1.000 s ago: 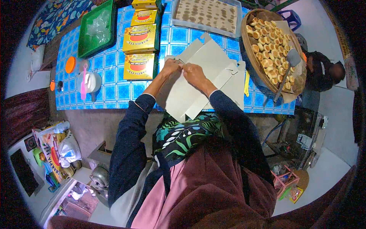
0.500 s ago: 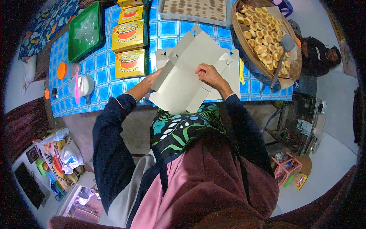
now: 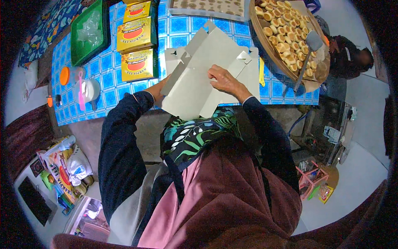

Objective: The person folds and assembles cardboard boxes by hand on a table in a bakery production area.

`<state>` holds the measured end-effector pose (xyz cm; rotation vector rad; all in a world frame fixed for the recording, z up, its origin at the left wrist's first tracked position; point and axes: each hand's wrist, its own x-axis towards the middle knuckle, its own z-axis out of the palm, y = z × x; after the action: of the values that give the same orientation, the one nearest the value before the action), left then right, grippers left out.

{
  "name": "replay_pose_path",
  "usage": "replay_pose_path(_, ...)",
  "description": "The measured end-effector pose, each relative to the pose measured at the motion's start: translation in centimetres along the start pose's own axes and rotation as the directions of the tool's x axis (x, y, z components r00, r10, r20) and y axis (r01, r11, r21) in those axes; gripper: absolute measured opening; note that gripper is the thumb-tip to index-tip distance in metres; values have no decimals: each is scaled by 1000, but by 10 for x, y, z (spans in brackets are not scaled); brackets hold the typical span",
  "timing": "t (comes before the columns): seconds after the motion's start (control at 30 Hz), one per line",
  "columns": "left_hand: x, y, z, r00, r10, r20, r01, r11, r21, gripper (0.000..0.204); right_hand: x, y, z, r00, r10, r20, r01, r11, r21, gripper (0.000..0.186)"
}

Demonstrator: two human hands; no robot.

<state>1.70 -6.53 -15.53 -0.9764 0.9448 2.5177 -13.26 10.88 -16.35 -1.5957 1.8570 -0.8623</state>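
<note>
A pale cardboard box blank [image 3: 195, 95] with creased flaps and cut tabs lies partly opened out at the table's front edge, overhanging my patterned apron. My left hand [image 3: 158, 89] grips its left side, the fingers partly hidden behind the raised flap. My right hand [image 3: 224, 81] rests curled on the middle of the card, near a fold; whether anything is between its fingertips I cannot make out. Just beyond the left side stand several stacked yellow printed boxes [image 3: 137, 33]. A thin yellow item [image 3: 262, 74] lies right of the card.
The blue checked table [image 3: 110, 95] carries a green tray [image 3: 76, 45], a lidded tub [image 3: 65, 75], a white cup [image 3: 90, 91] with pink utensil, a spotted-paper tray [image 3: 207, 8], and a round tray of buns [image 3: 286, 41] with a spatula [image 3: 313, 41]. Another person [image 3: 348, 58] is at the right.
My hands were together at the card's upper left; since then my left hand has moved down-left to its edge and my right hand rightward onto the middle. The left flap now stands raised.
</note>
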Motion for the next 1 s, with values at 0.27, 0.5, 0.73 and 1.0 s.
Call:
replay_pose_path(0.27,-4,-5,6,999,12,-44,-14,998,-53,60,-1,6,17,995,-61,-79,51,992,-119,18)
replay_pose_path(0.5,-2,-11,18,998,7,-65,-12,997,-81,58,6,12,9,997,74,26,-76,995,69,16)
replay_pose_path(0.73,0,-25,37,995,32,-94,-39,996,-76,57,-8,34,-2,925,351,148,-363,696,620,17)
replay_pose_path(1.0,-3,-42,43,988,36,-148,-51,994,-98,56,-14,38,-12,947,267,177,-311,635,707,22)
